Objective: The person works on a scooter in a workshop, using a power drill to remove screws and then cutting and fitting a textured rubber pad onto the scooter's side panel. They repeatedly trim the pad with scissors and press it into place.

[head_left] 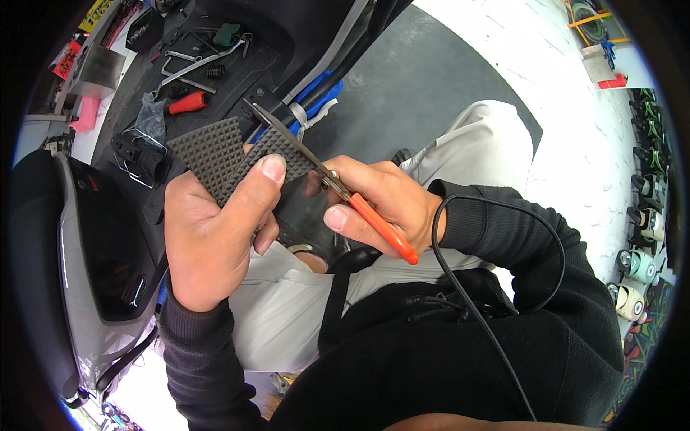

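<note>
Pinching pad (279,146) with left hand (219,226), gripping scissors (336,184) with right hand (384,194), seemingly cutting partway along one edge, not yet finishing.

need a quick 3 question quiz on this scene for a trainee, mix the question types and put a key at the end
1. Which hand holds the orange-handled scissors?
2. The face of the dark pad in the left hand is: a) smooth, b) covered in small raised bumps, c) striped in white.
3. True or false: a tool with a red handle lies near a metal wrench.

Key: 1. the right hand; 2. b; 3. true.
</note>
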Available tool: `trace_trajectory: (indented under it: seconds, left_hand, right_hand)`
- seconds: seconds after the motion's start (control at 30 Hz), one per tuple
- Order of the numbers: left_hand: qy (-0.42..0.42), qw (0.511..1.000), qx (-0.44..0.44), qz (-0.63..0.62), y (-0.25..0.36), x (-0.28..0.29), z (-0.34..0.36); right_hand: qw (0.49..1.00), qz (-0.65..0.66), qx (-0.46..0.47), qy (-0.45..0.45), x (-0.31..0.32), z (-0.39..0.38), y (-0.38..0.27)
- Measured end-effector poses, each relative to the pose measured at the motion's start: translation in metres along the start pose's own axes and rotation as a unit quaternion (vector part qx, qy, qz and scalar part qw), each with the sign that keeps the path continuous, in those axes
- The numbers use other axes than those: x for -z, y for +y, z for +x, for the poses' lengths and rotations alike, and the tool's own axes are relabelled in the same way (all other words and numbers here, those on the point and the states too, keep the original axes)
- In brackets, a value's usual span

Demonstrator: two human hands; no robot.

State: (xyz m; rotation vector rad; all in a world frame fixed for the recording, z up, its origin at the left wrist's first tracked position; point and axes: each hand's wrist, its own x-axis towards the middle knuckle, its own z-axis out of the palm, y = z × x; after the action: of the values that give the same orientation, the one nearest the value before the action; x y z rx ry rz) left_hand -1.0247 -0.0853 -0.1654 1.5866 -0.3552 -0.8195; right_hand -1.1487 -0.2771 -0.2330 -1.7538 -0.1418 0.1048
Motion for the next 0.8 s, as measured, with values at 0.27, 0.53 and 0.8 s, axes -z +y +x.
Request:
trace_trajectory:
  seconds: [0.27,0.53,0.8]
  left_hand:
    - [0.012,1.0,0.006,-0.022,-0.0019,-0.0015,0.0]
    - [0.012,1.0,0.009,-0.023,-0.0036,-0.0009,0.0003]
    - [0.021,0.997,0.007,-0.074,-0.0085,-0.0041,0.0023]
  right_hand:
    - [0.999,-0.012,-0.028,0.018,-0.0025,-0.0019,-0.0048]
    - [0.997,-0.058,-0.024,0.043,-0.0072,-0.0025,-0.0008]
    - [0.995,-0.088,-0.012,0.054,-0.0073,0.0,0.0015]
